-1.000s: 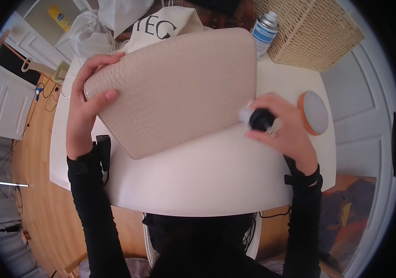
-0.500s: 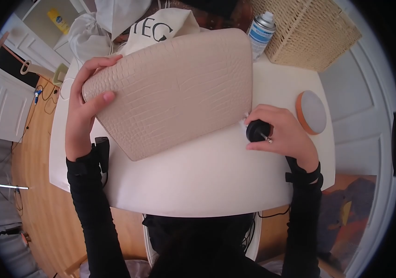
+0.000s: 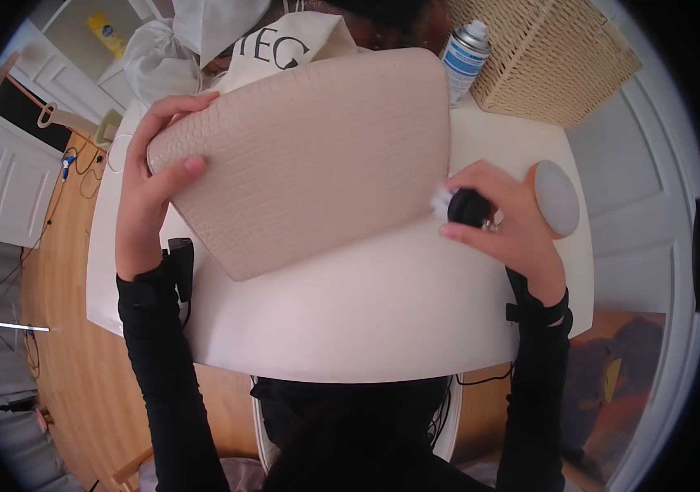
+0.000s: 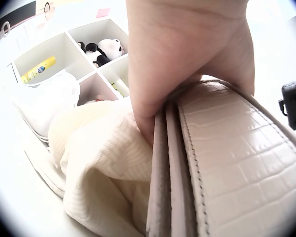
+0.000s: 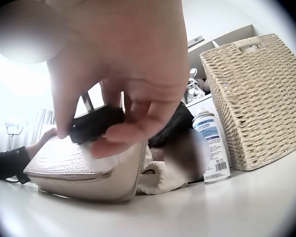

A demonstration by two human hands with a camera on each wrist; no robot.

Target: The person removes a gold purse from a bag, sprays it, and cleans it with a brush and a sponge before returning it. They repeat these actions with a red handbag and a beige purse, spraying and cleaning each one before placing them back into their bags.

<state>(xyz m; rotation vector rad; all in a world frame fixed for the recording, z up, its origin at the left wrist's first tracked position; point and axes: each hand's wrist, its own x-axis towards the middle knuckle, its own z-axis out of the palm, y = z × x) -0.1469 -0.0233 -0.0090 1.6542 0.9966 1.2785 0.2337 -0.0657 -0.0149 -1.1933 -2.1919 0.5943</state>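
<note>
A beige bag with a crocodile-pattern surface (image 3: 309, 164) is held tilted over the white table (image 3: 350, 328). The left hand (image 3: 157, 180) grips its left end, thumb on the front face; in the left wrist view that hand (image 4: 192, 44) covers the top of the bag (image 4: 237, 148), whose layered edges show. Near the bag's lower right corner, the right hand (image 3: 514, 217) pinches a round black-backed brush (image 3: 468, 208) with pale bristles. From the right wrist view, the black part (image 5: 96, 123) sits between thumb and fingers of the right hand (image 5: 123, 64), in front of the bag (image 5: 84, 173).
A spray can (image 3: 465, 59) and a woven basket (image 3: 543, 61) stand at the back right. An orange-rimmed round object (image 3: 555, 199) lies right of the right hand. Cloth bags (image 3: 284, 49) lie behind the bag; a shelf unit (image 4: 64, 54) appears in the left wrist view.
The right hand with the brush moves slightly back and forth by the bag's lower right corner, now a little farther right. The left hand keeps its grip; the bag shifts only slightly.
</note>
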